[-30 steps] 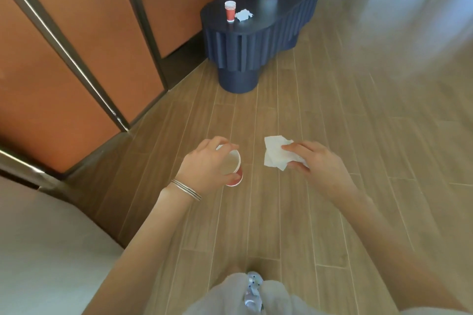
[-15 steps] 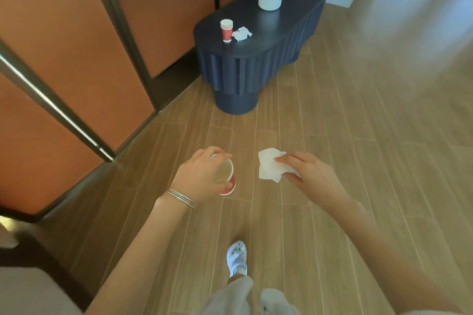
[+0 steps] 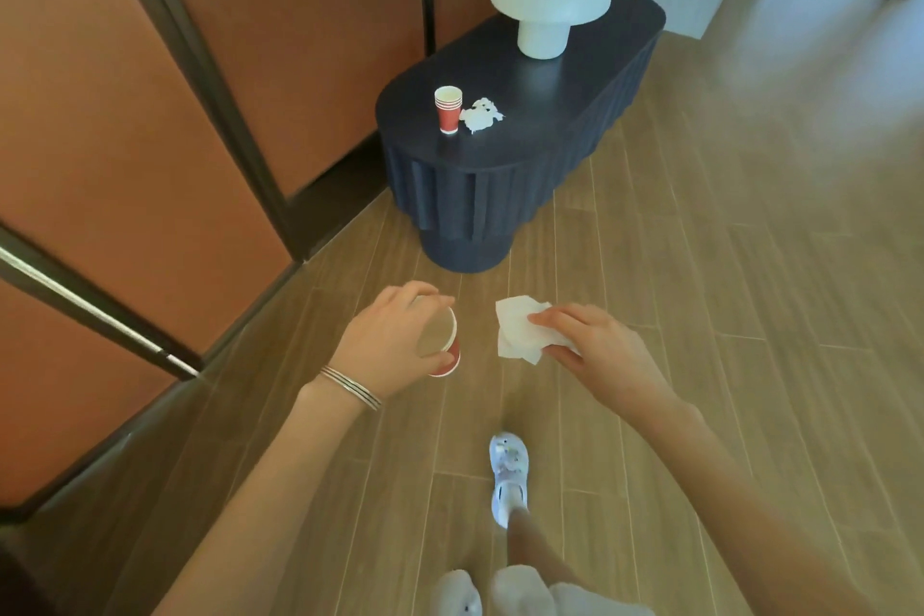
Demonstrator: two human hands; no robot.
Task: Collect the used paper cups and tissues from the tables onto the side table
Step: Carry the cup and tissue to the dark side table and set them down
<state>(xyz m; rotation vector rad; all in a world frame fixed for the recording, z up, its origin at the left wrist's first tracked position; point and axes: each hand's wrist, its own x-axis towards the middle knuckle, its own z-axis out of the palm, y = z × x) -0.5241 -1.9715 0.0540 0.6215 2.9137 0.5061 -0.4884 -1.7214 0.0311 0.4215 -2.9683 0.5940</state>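
The left hand point(image 3: 395, 330) grips a red paper cup point(image 3: 445, 348) by its rim from above, while the right hand point(image 3: 595, 350) pinches a white crumpled tissue point(image 3: 517, 328) at its left.

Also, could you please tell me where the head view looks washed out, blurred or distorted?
Head view: the floor at upper right is washed out and hazy in bright light; head view again, the forearms stretch toward the bottom corners, wide-angle distortion; the left hand with its cup and the right hand with its tissue are fairly sharp.
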